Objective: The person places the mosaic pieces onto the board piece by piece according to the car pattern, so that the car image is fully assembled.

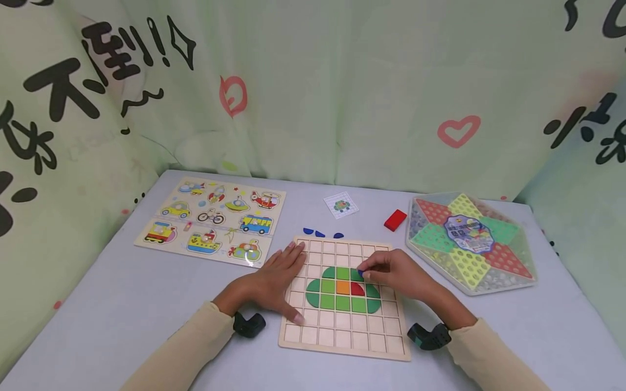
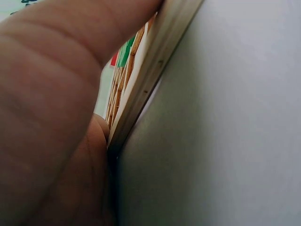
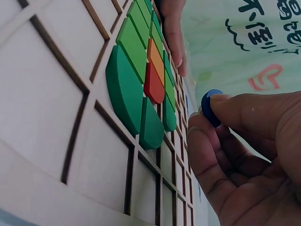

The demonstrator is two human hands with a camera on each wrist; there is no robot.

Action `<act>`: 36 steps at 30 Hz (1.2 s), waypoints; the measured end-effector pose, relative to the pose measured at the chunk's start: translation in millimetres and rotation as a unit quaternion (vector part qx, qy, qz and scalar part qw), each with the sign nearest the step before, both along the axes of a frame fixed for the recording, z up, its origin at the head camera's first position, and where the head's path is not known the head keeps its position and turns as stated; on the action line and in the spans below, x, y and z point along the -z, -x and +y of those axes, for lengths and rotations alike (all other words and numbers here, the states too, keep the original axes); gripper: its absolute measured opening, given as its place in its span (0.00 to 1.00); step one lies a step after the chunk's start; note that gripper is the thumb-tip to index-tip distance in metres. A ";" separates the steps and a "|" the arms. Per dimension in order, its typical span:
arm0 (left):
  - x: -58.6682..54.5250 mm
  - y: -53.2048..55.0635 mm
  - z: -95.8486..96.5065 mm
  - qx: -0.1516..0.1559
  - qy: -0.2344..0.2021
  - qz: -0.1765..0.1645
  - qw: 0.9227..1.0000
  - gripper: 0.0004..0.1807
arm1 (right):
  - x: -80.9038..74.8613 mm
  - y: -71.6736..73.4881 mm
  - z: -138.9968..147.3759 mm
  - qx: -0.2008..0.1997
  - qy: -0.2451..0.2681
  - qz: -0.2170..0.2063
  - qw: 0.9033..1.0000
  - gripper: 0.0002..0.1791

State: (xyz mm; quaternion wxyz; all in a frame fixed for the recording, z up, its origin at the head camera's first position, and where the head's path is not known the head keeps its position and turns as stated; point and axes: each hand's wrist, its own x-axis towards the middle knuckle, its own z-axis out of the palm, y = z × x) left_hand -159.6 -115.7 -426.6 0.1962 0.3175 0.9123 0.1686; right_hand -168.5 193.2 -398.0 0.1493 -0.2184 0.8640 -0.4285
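Observation:
A wooden grid board (image 1: 332, 336) lies flat before me. Light green squares (image 1: 343, 303), dark green rounded pieces (image 1: 313, 297), an orange square (image 1: 343, 287) and a red rounded piece (image 1: 357, 289) sit in its middle cells. With fingers spread straight, my left hand (image 1: 274, 282) rests on the board's left edge; the left wrist view shows the thumb over the wooden rim (image 2: 150, 70). Between thumb and fingertips, my right hand (image 1: 403, 274) pinches a small blue rounded piece (image 3: 211, 108), held above the board near the upper right of the coloured pieces.
Three blue pieces (image 1: 320, 234) lie behind the board's far edge. Farther back is a small pattern card (image 1: 341, 213), with a red block (image 1: 395, 220) to its right. A vehicle puzzle board (image 1: 195, 228) lies left, a star-patterned hexagonal game box (image 1: 504, 231) right.

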 end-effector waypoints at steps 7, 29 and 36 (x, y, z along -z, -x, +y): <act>0.1 0.3 0.4 0.003 0.004 -0.002 1.000 0.72 | -2.2 -13.3 1.2 -0.028 0.007 0.002 1.000 0.06; 3.1 1.4 -1.0 0.001 0.003 -0.003 1.000 0.73 | -3.0 -54.0 -11.5 -0.096 -0.034 -0.043 0.994 0.06; 1.7 0.7 -1.3 -0.001 0.005 -0.005 1.000 0.73 | -0.8 -59.9 -18.5 -0.090 -0.048 -0.019 0.995 0.07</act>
